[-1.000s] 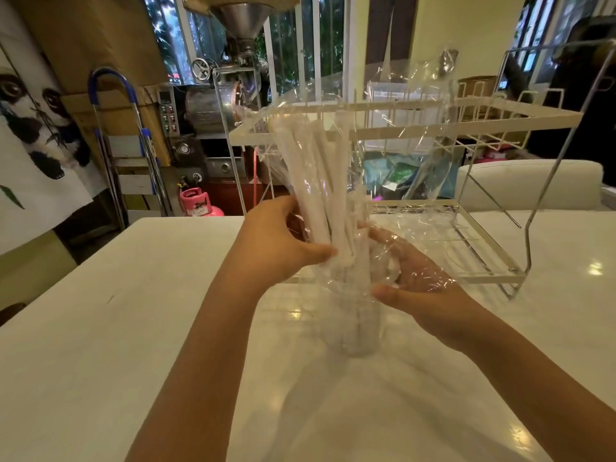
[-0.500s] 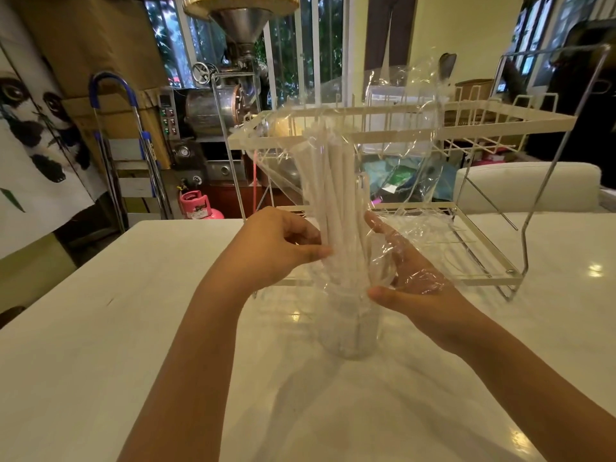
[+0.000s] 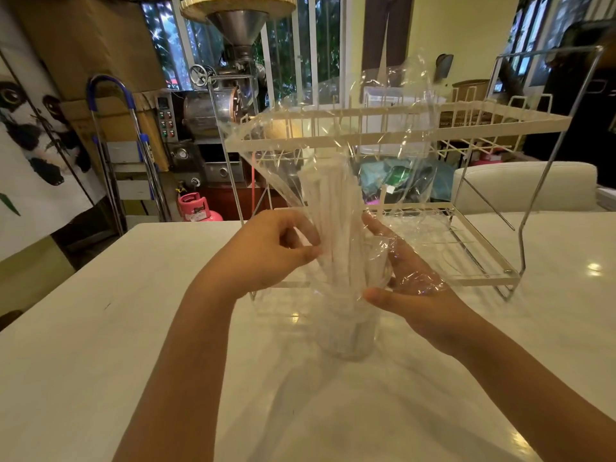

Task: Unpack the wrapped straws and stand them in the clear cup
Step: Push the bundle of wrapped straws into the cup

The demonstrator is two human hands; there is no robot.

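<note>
Left hand pinches the straws, their lower ends apparently inside the clear cup; right hand, fingers straight, steadies the loose wrapper. Next, probably: lifting the wrapper off.

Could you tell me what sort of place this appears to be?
Probably a small café or coffee workshop: a coffee roaster, a pink gas cylinder and a dish rack on the table.

— Any writing you can read?
— None. The label on the pink gas cylinder is too blurred.
— And the machine's control panel?
— Buttons and a small display, nothing legible.
</note>
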